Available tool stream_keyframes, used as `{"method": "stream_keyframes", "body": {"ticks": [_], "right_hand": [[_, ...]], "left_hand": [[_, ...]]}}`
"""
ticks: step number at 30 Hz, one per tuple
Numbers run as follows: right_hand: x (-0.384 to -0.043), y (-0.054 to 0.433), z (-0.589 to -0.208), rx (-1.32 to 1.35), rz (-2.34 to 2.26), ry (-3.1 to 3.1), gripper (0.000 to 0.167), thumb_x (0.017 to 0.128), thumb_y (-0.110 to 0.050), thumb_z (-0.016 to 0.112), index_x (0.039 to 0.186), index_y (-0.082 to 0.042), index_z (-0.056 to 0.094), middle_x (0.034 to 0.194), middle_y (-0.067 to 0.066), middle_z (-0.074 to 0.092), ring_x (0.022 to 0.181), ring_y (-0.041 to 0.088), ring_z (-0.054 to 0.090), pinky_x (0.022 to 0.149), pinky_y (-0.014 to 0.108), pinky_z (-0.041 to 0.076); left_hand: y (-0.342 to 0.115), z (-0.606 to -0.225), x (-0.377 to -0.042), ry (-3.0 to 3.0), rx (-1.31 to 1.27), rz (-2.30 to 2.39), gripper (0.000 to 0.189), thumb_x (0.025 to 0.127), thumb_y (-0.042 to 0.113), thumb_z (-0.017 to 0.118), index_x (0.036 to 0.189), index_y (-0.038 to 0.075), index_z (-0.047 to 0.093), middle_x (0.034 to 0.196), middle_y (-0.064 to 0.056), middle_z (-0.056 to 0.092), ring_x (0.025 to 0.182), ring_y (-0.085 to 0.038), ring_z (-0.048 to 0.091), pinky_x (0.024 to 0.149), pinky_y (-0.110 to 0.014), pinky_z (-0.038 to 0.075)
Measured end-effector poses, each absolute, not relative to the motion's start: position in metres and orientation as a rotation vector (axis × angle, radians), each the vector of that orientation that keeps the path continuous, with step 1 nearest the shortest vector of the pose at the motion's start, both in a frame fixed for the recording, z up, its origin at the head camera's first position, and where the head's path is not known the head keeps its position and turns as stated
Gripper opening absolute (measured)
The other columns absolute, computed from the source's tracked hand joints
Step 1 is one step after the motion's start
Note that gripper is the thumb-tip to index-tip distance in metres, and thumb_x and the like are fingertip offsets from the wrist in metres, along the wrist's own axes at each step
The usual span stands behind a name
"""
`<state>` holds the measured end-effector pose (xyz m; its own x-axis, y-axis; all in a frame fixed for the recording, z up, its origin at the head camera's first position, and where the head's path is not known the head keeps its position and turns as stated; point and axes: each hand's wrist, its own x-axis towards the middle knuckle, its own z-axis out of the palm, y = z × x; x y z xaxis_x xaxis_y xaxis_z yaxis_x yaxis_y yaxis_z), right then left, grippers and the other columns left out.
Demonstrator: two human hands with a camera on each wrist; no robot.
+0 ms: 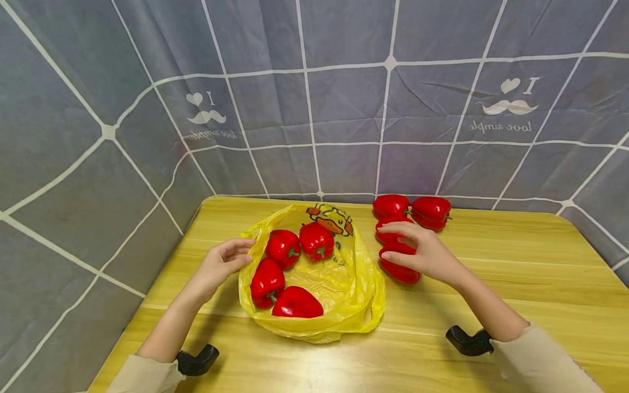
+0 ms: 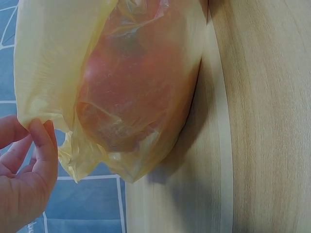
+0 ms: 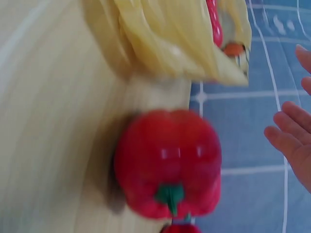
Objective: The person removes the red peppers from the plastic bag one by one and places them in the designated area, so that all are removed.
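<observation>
A yellow plastic bag (image 1: pixel 363 273) stands open on the table with several red bell peppers (image 1: pixel 282 248) inside. My left hand (image 1: pixel 216 267) pinches the bag's left rim between thumb and fingers; in the left wrist view, a pepper shows dimly through the thin plastic. Over the loose peppers to the bag's right hovers my right hand (image 1: pixel 427 251), fingers spread and holding nothing. Nearest to it is a red bell pepper (image 1: pixel 400 267), partly covered by the hand. In the right wrist view, that pepper (image 3: pixel 167 160) has its green stem facing the camera, apart from the fingers.
More red bell peppers (image 1: pixel 431 213) lie at the back of the wooden table (image 1: pixel 516 273), right of the bag. A grey curtain (image 1: pixel 344 109) with white lines hangs behind the table's back edge and along the left side.
</observation>
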<state>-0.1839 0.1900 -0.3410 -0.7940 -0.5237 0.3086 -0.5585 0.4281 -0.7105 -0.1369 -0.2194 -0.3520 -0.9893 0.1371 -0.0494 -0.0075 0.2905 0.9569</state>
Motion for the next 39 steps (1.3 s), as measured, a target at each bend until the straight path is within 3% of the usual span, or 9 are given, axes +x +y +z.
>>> {"method": "stream_keyframes", "body": {"ticks": [5,20,28,39], "right_hand": [[-0.178,0.168,-0.343,1.088,1.349,-2.623,0.045,0.078,-0.012,0.075,0.119,-0.004,0.060,0.120,0.010,0.059,0.114,0.027,0.053,0.091,0.044,0.045],[-0.162,0.106,-0.357,1.251,1.549,-2.658,0.045,0.082,-0.022,0.073,0.123,-0.010,0.060,0.124,0.002,0.058,0.117,0.020,0.050,0.092,0.043,0.045],[-0.153,0.078,-0.361,1.337,1.503,-2.675,0.044,0.081,-0.022,0.073,0.121,-0.009,0.061,0.123,0.004,0.058,0.114,0.023,0.052,0.089,0.037,0.048],[-0.145,0.055,-0.376,1.421,1.515,-2.731,0.042,0.082,-0.022,0.073,0.120,-0.009,0.061,0.120,-0.001,0.059,0.112,0.018,0.053,0.087,0.030,0.048]], "left_hand": [[-0.219,-0.351,-0.136,2.425,0.114,1.802,0.039,0.090,0.005,0.058,0.126,-0.010,0.049,0.109,-0.021,0.056,0.088,-0.011,0.057,0.077,-0.019,0.048],[-0.220,-0.351,-0.136,2.420,0.149,1.808,0.040,0.091,0.005,0.058,0.126,-0.010,0.048,0.109,-0.021,0.056,0.089,-0.010,0.057,0.077,-0.020,0.049],[-0.220,-0.352,-0.136,2.427,0.157,1.806,0.040,0.091,0.005,0.058,0.127,-0.010,0.048,0.109,-0.021,0.056,0.089,-0.010,0.057,0.077,-0.020,0.049],[-0.218,-0.355,-0.136,2.456,0.150,1.771,0.039,0.091,0.007,0.058,0.126,-0.008,0.050,0.108,-0.017,0.057,0.090,-0.011,0.056,0.077,-0.020,0.048]]}}
